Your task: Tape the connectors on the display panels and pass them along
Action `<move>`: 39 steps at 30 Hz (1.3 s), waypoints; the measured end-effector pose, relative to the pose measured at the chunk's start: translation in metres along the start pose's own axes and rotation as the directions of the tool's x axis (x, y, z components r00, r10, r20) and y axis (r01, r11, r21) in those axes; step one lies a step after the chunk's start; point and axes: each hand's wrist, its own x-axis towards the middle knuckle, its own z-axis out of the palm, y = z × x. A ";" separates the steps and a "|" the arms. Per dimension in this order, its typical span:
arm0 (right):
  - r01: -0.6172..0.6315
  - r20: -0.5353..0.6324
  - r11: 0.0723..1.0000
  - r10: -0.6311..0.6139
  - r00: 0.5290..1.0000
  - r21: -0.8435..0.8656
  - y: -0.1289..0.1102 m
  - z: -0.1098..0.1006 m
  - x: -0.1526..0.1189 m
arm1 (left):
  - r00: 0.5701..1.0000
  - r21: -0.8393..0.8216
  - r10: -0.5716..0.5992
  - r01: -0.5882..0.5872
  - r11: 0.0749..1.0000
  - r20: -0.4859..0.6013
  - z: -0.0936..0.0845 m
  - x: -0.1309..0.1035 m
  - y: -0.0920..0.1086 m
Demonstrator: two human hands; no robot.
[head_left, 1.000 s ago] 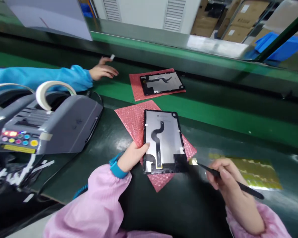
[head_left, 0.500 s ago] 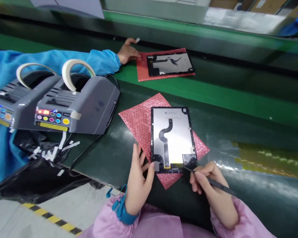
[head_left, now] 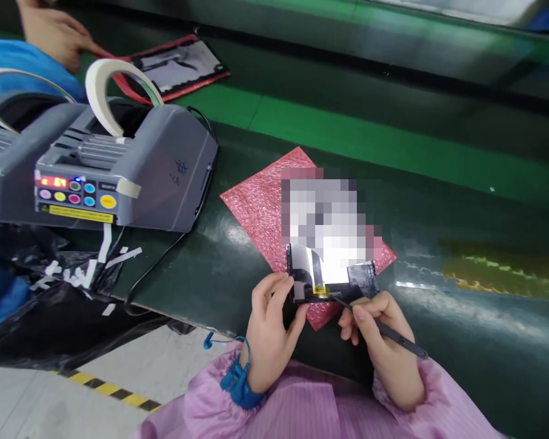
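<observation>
Head view looks down on a dark green work surface, where a flat rectangular silver-and-black panel with a black flex strip lies on a pink bubble-wrap sheet; most of the panel's face is blurred out, and only its near edge shows clearly; the left hand rests at the panel's near left corner, fingertips touching its black edge, the fingers bent against it but not wrapped around it; the right hand is closed in a pen grip on a thin black stylus-like tool, whose tip meets the panel's near edge just beside a small yellow patch; both wrists come out of pink sleeves, the left with a blue wrist strap; to the left stands a grey tape dispenser machine with coloured buttons, carrying white tape rolls, with cut white strips lying on black plastic below it; farther back on the green belt, another person's hand in a blue sleeve touches a second panel on a red sheet, well apart from the near one.
</observation>
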 end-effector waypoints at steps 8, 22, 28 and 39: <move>-0.008 0.028 1.000 0.008 1.000 -0.023 0.005 -0.002 0.001 | 0.992 -0.045 0.122 -0.121 0.992 0.036 0.001 0.001 -0.002; -0.027 0.082 0.996 0.033 0.996 -0.080 0.006 -0.008 0.002 | 0.975 -0.110 0.151 -0.134 0.985 0.163 -0.001 0.003 -0.005; -0.020 0.078 0.998 0.025 0.997 -0.067 0.004 -0.006 0.003 | 0.973 -0.111 0.133 -0.113 0.987 0.189 -0.002 0.003 -0.005; -0.045 0.060 0.988 0.054 0.997 -0.149 0.005 -0.007 0.002 | 0.973 -0.095 0.135 -0.119 0.988 0.187 -0.001 0.003 -0.005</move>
